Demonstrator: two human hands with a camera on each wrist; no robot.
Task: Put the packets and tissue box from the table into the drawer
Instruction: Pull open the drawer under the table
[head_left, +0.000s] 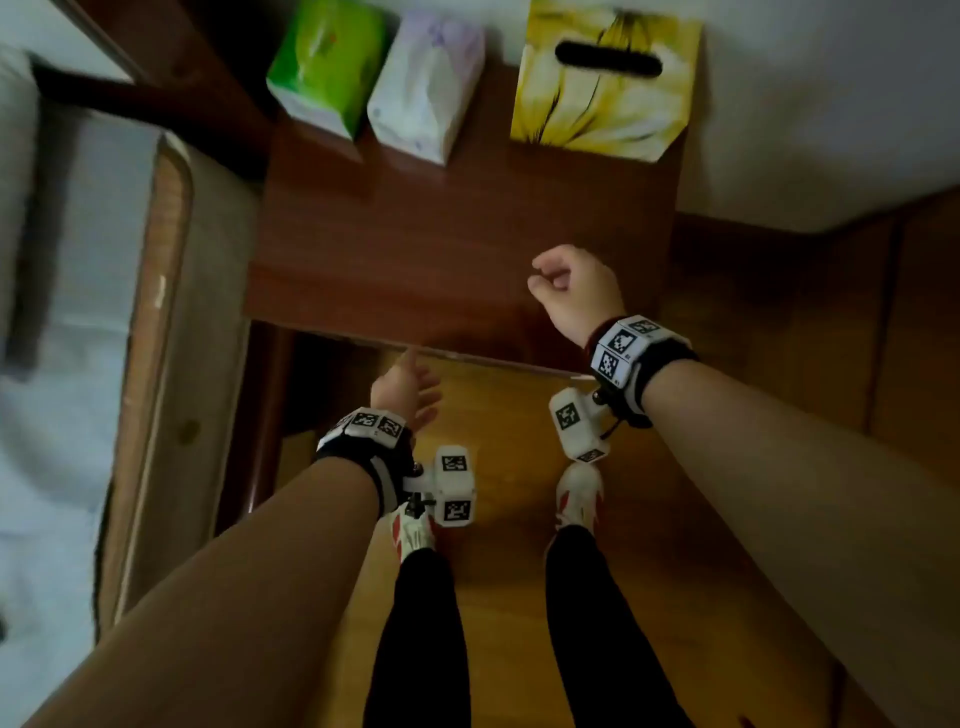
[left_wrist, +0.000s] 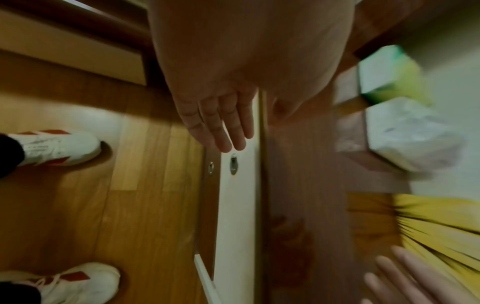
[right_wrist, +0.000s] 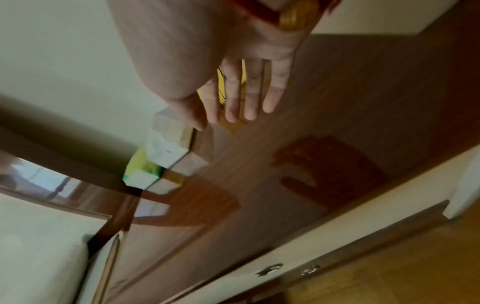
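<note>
Three things sit in a row at the back of the brown counter (head_left: 457, 249), against the wall: a green packet (head_left: 324, 67), a white packet (head_left: 426, 88) and a yellow tissue box (head_left: 602, 78). None of them is in the drawer yet, and the drawer front (left_wrist: 237, 205) looks closed. The left hand (head_left: 408, 389) is down in front of the counter edge with its fingers straight and holding nothing, close to the little metal pull (left_wrist: 233, 164) on the drawer. The right hand (head_left: 571, 291) floats over the counter, its grip loose and empty, well apart from the yellow tissue box. The step now looks like opening the drawer. To do it well, the left hand should hook the metal pull and tug straight back, slowly, so the drawer does not bump the shoes (head_left: 579, 493). Open it wide, so the big box can fit.
</note>
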